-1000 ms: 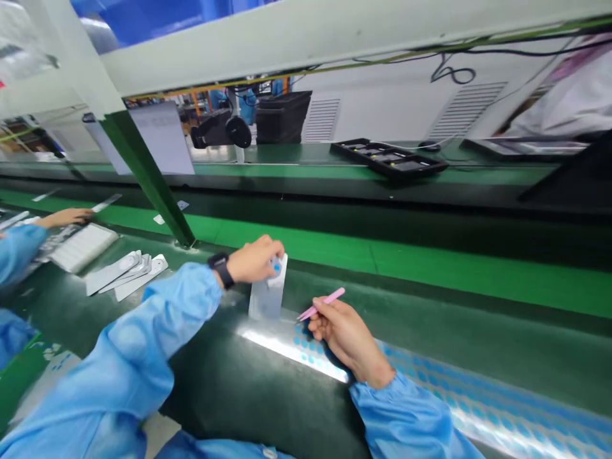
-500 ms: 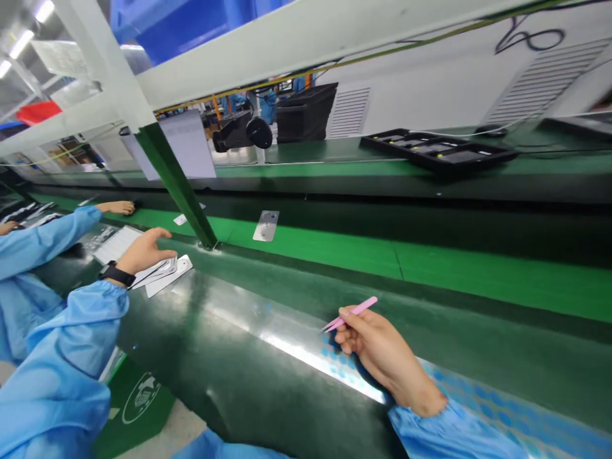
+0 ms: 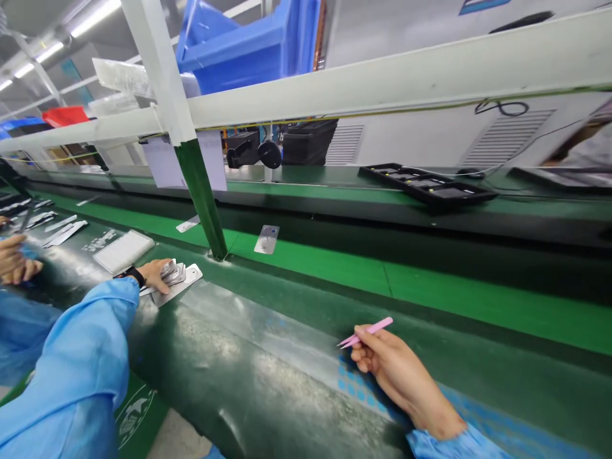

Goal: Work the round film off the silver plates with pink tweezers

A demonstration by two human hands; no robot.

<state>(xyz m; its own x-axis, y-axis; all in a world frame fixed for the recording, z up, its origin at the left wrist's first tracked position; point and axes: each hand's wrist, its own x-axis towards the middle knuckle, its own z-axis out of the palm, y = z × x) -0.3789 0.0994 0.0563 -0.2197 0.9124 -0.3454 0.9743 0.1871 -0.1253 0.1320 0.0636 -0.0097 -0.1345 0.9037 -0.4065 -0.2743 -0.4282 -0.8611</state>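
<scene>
Tweezers (image 3: 366,332), pink and thin, sit pinched in the grip of my right hand (image 3: 396,373), tips pointing left, just above a sheet of blue dots (image 3: 356,390) lying on the dark green counter (image 3: 229,370). My left hand (image 3: 157,275) rests well to the left on a stack of flat grey plates (image 3: 184,284); whether its grip closes on one I cannot tell. Beyond the counter runs a bright green belt (image 3: 430,280) carrying a single plate (image 3: 266,240) near a green post (image 3: 203,197). A black tray (image 3: 425,186) sits on the far ledge, with a blue bin (image 3: 248,44) overhead.
</scene>
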